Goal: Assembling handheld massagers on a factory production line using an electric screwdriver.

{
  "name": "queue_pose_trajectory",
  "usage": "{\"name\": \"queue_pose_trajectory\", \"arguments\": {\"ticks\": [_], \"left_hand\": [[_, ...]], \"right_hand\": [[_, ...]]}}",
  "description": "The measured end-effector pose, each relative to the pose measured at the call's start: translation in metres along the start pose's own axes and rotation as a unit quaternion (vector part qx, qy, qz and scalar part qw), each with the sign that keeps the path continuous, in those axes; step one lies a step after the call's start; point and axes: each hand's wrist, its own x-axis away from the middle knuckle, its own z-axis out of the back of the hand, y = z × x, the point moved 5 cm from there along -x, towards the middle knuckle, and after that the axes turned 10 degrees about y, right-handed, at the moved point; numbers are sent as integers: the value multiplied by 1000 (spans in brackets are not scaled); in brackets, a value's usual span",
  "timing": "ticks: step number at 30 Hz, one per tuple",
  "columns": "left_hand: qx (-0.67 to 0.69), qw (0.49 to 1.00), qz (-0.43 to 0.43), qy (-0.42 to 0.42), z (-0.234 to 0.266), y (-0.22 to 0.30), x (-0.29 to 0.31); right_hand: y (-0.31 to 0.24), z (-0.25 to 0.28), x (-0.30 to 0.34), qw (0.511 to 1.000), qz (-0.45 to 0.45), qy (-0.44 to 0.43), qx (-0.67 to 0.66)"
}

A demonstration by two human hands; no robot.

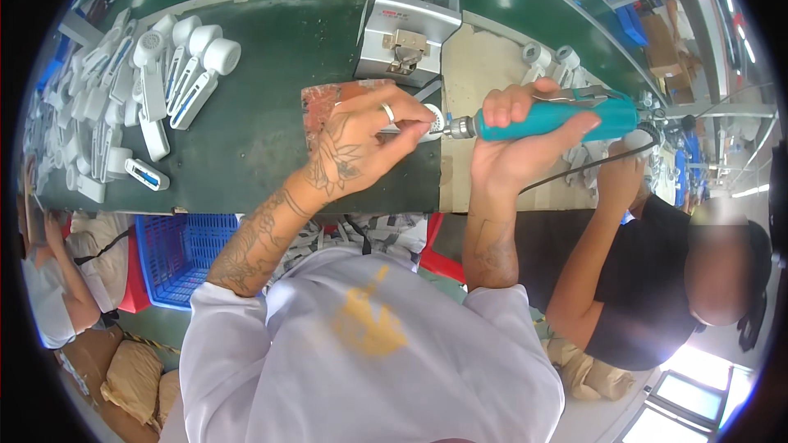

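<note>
My right hand is wrapped around a teal electric screwdriver, held level with its metal chuck pointing left. My left hand, wearing a ring, has its thumb and forefinger pinched together at the screwdriver's tip. Whatever lies between those fingertips is too small to make out. Just behind the tip shows a white, round, perforated part, partly hidden by my fingers. A worn reddish block sits on the bench beyond my left hand. Behind it stands a grey box-shaped machine, which looks like a screw feeder.
White round-headed handles, some with blue strips, are heaped on the dark green bench mat at left. More white parts lie at far right. A blue crate is below the bench. A co-worker in black works close at right.
</note>
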Motion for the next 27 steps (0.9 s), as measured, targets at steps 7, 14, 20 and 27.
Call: {"name": "queue_pose_trajectory", "arguments": {"ticks": [7,14,20,27], "left_hand": [[64,995,68,30,0,5,17],[100,990,93,23,0,0,27],[78,991,108,19,1,0,32],[252,945,200,65,-8,-24,50]], "right_hand": [[4,-3,7,999,-22,-16,18],[8,-8,17,998,-53,-12,32],[13,-4,14,997,-62,-29,34],[14,-9,18,998,-53,-12,22]]}}
